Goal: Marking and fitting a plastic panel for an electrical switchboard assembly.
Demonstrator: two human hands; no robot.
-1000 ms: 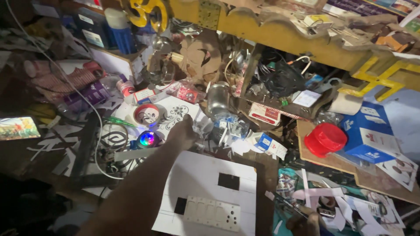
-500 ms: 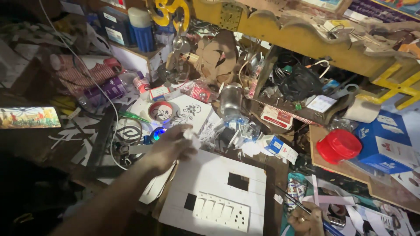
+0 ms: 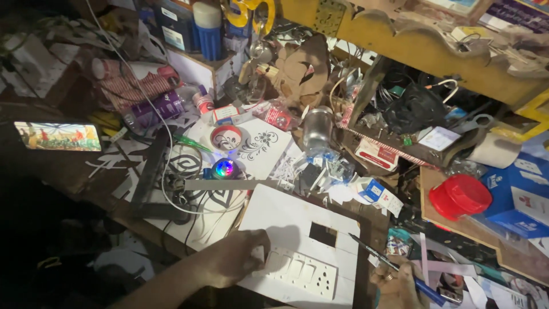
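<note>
Head view: my left hand (image 3: pixel 237 264) presses flat on the white board (image 3: pixel 297 229); at four o'clock my right hand (image 3: pixel 400 286) grips a pen (image 3: pixel 389 266), square hole (image 3: pixel 323 233) already cut.

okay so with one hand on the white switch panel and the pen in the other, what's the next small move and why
Probably bring the pen in the right hand over to the white switch panel. The left hand presses on the panel beside the row of switches, steadying it, while the pen tip points toward it but hangs off its right edge, not touching.

Cluttered workshop: switch plate (image 3: pixel 300 269), wires (image 3: pixel 171 189), loaded shelf (image 3: pixel 400 40)
</note>
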